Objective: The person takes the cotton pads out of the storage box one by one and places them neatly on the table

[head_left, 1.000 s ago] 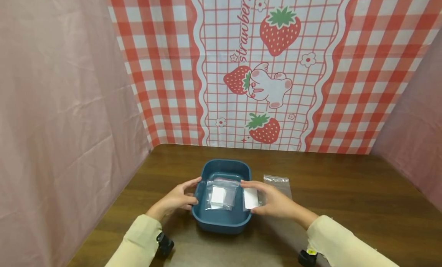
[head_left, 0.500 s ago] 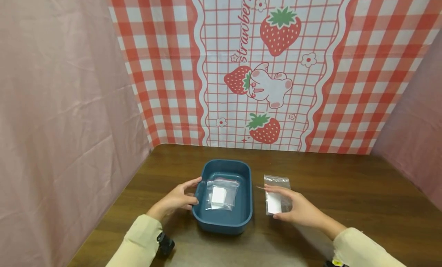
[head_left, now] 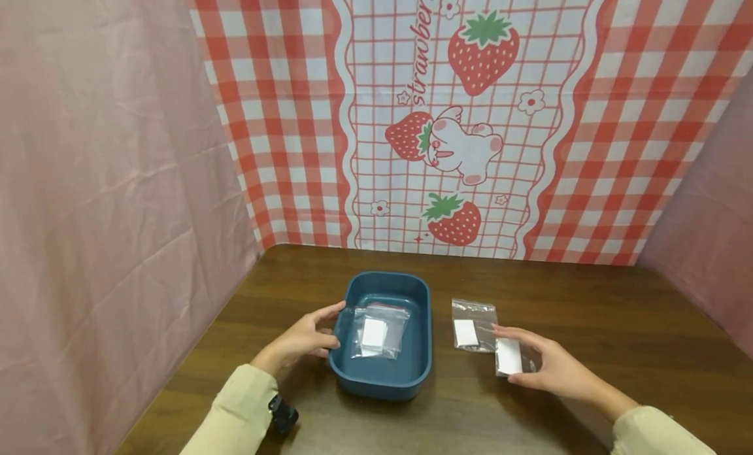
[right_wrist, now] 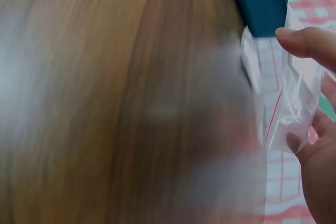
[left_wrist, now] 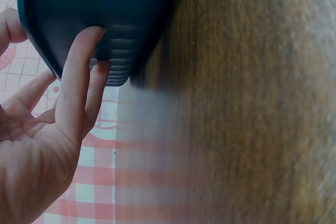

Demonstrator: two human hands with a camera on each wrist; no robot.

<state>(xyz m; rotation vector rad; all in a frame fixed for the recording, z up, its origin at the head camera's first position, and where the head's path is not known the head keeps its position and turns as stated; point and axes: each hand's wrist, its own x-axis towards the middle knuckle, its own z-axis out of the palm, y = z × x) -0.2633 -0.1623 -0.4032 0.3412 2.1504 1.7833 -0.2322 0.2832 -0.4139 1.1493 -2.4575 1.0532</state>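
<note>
Broadly, shows a red-and-white gingham cloth (head_left: 535, 161) printed with strawberries, hung behind the far edge of the bench (head_left: 588, 311). Has a pink curtain (head_left: 117, 180) along the left edge of the bench and another pink drape (head_left: 697, 272) past the far right corner. Carries a blue tub (head_left: 382, 388) nearer the left edge than the right, well short of the far edge. Wears cream sleeves (head_left: 232, 409) on both arms. Keeps the left hand's grip (head_left: 300, 342) unclosed, fingers fairly straight and spread, touching the outside of the tub's left wall by the rim. Pinches a clear zip bag (right_wrist: 296, 108) in the right hand's grip (head_left: 553, 365), between thumb and fingers, over the bench to the right of the tub. Has another bag (head_left: 475, 324) lying flat on the bench between the tub and the pinched one. Cannot tell whether touching or apart, those two. Holds overlapping bags (head_left: 393, 331) inside the tub, on its floor, toward the left wall. Bears a black device (head_left: 284, 414) at the left cuff. Smallest, shows a white square (head_left: 508, 357) in the pinched bag, with similar squares in the others.
</note>
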